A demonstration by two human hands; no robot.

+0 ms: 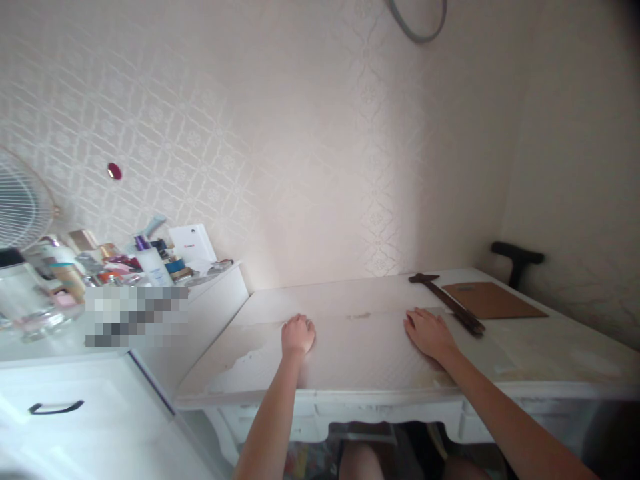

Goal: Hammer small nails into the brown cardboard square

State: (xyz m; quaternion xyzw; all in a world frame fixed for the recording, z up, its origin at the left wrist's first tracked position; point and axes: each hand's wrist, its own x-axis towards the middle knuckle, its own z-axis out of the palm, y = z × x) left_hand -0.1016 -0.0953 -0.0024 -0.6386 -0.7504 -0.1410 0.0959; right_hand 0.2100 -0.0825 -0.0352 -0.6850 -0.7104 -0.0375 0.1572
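Note:
My left hand (298,335) rests on the white desk top (370,360) with its fingers curled under into a loose fist, and nothing shows in it. My right hand (429,333) lies palm down on the same surface with its fingers stretched flat. It holds nothing. Just to the right of that hand lies a long dark wooden stick (447,303), running away toward the wall. Beyond the stick sits a flat brown board (493,300).
A white drawer unit (60,407) with a black handle stands at the left, crowded with bottles and jars (150,260). A fan (23,207) shows at the far left. A black chair arm (517,257) pokes up behind the desk's right end. Patterned wall behind.

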